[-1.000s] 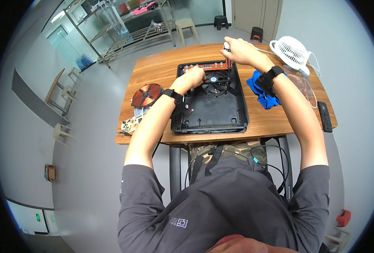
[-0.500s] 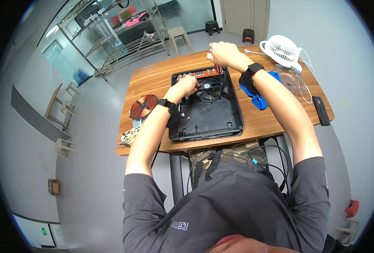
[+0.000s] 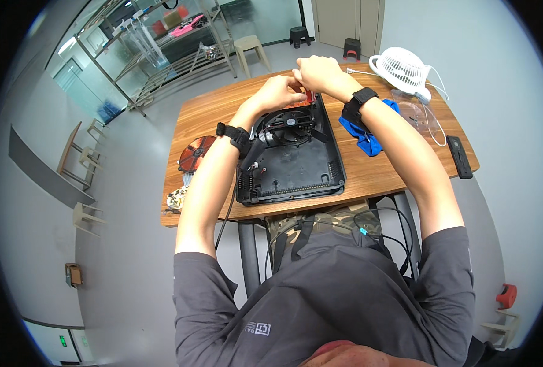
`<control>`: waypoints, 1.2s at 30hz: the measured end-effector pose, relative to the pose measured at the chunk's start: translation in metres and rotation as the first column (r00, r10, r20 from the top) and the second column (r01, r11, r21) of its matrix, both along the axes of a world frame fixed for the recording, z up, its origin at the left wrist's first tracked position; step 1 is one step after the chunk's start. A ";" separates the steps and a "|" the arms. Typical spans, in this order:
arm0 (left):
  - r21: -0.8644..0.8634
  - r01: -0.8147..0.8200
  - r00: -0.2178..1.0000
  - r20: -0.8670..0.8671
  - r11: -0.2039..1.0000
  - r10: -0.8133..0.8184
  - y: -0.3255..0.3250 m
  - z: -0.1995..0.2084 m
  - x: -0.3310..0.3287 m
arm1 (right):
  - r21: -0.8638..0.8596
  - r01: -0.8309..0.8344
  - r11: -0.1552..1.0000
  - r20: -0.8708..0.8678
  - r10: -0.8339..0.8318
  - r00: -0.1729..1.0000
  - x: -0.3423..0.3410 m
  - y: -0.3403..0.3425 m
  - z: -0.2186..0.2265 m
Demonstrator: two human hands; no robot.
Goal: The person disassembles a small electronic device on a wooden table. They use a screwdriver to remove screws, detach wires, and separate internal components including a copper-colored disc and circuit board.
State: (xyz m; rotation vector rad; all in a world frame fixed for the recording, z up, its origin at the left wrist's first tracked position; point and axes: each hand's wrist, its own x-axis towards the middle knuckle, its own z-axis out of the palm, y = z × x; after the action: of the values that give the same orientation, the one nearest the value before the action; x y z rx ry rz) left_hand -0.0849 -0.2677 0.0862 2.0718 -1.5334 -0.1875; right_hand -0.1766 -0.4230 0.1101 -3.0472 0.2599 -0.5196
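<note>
A black open appliance housing (image 3: pixel 296 168) lies on the wooden table (image 3: pixel 400 177), with a round black fan (image 3: pixel 290 122) inside it. At its far edge a small red-orange circuit board (image 3: pixel 309 96) shows between my hands. My left hand (image 3: pixel 279 92) pinches the board from the left. My right hand (image 3: pixel 317 73) closes over it from above, so most of the board is hidden. Both wrists wear black bands. A black cable runs from the housing's left side down past the table edge.
A blue cloth (image 3: pixel 364 136) lies right of the housing, with a clear plastic bag (image 3: pixel 415 113) and a white desk fan (image 3: pixel 405 68) beyond. A black slab-shaped device (image 3: pixel 459 157) sits at the right edge. A copper coil disc (image 3: pixel 195 154) and small parts (image 3: pixel 175 199) lie left.
My left hand has left the fan area and moved to the far edge, joining my right hand at the red board. The view has tilted slightly.
</note>
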 end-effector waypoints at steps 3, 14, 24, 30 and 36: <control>-0.159 -0.003 0.993 -0.119 0.987 -0.016 -0.003 -0.004 -0.006 | 0.101 -0.049 0.994 -0.037 0.053 0.998 0.002 0.000 0.005; -0.204 -0.215 0.955 -0.248 0.955 0.162 -0.025 -0.022 -0.015 | 0.054 -0.003 0.999 0.005 0.002 1.000 -0.007 0.001 0.003; -0.182 -0.241 0.961 -0.179 0.953 0.208 -0.028 -0.024 -0.015 | -0.118 0.028 0.993 -0.019 -0.031 0.999 0.001 0.007 0.006; -0.194 -0.163 0.889 -0.455 0.967 0.059 -0.031 -0.035 -0.012 | -0.119 -0.045 0.992 -0.018 0.043 0.999 0.002 0.006 0.006; -0.149 -0.263 0.943 -0.249 0.953 0.221 -0.033 -0.030 -0.020 | -0.118 0.112 0.987 -0.078 -0.122 0.989 -0.003 0.014 0.017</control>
State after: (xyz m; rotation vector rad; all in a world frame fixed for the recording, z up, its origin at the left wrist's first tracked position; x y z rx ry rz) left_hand -0.1054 -0.3009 0.0565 1.9955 -1.1048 -0.1811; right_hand -0.1794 -0.4092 0.1270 -3.1839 0.4294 -0.4241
